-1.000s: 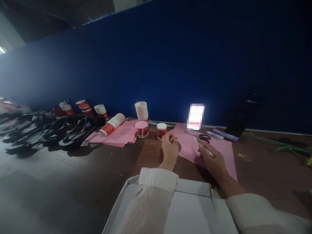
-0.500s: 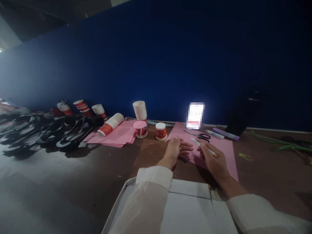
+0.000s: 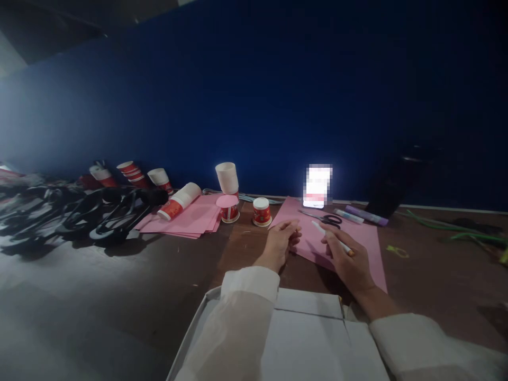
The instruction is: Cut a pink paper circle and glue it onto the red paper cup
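Landmark: pink sheet [image 3: 372,246], flat, smooth, matte, on brown surface [image 3: 238,259]; partly covered by right hand
Left hand [image 3: 278,243]: over near left edge of sheet; fingers curled loosely, can't tell if tips pinch anything
Right hand [image 3: 351,262]: over sheet's near part; fingers pinching slim white pen [image 3: 316,226], orange end, middle hidden by fingers
On sheet: scissors [image 3: 332,220], dark looped handles; white-blue marker [image 3: 349,215] and purple marker [image 3: 367,216], glossy tubes
Behind sheet: bright phone-like screen [image 3: 317,185], pixelated, unreadable
Left of sheet: upturned red paper cup [image 3: 262,213], white base up; second red cup [image 3: 230,213] under round pink disc [image 3: 227,201]; white cup [image 3: 226,178] behind, lower part hidden
Farther left: pink paper stack [image 3: 198,217], nested cups [image 3: 180,201] lying on it; black strap-like items [image 3: 119,217], blurry
Right of sheet: yellow loop [image 3: 398,251], thin green strands [image 3: 456,230]; dark bulky shape [image 3: 400,185] behind, unclear
In front: white cardboard [image 3: 309,336], creased, cut off below
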Motion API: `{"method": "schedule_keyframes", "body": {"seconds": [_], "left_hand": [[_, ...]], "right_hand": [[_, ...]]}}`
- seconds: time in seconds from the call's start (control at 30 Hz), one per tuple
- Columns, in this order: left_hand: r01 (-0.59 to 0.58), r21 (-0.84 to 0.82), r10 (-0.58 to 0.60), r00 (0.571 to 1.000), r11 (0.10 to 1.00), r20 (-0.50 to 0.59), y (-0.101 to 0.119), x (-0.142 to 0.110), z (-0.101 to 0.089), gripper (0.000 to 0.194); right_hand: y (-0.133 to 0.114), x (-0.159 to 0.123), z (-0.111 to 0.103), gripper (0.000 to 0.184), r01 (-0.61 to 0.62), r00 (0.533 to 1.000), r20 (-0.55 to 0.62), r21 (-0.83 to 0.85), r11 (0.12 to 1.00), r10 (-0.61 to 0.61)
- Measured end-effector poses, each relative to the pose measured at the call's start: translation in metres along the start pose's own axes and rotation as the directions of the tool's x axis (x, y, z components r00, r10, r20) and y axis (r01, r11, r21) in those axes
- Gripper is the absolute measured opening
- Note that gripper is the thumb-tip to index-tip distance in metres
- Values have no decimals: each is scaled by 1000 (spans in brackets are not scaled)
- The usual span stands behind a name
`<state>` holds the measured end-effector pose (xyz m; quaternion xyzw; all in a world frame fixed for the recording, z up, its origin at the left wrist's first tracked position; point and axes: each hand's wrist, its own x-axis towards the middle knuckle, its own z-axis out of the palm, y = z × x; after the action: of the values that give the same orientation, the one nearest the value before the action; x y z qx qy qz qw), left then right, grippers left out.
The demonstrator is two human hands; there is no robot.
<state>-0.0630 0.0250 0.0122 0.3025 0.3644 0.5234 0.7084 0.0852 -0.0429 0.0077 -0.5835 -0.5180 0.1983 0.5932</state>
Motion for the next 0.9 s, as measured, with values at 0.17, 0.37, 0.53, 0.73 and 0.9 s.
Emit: {"method": "schedule_keyframes", "body": {"seconds": [0.17,0.37,0.53,0.73,0.9], "left_hand": [[42,24,-40,996,999,-75,0,0,1,18],[87,-17,-88,994,996,-71,4,-3,3,9],[111,-15,-111,994,994,-17,5,-6,4,8],[127,3,-127,990,992,52,1,-6,1,10],[216,-64,-206,969,974,137,5,-6,-4,8]], "right_hand": [[-2,-3,0,34,5,1000,21,49,999,-6],[0,-5,1,33,-57,995,84,130,990,46],[4,-5,2,32,-31,995,96,130,991,18],[4,-4,3,34,-53,994,103,139,989,38],[-5,-5,3,43,-103,987,143,197,975,76]]}}
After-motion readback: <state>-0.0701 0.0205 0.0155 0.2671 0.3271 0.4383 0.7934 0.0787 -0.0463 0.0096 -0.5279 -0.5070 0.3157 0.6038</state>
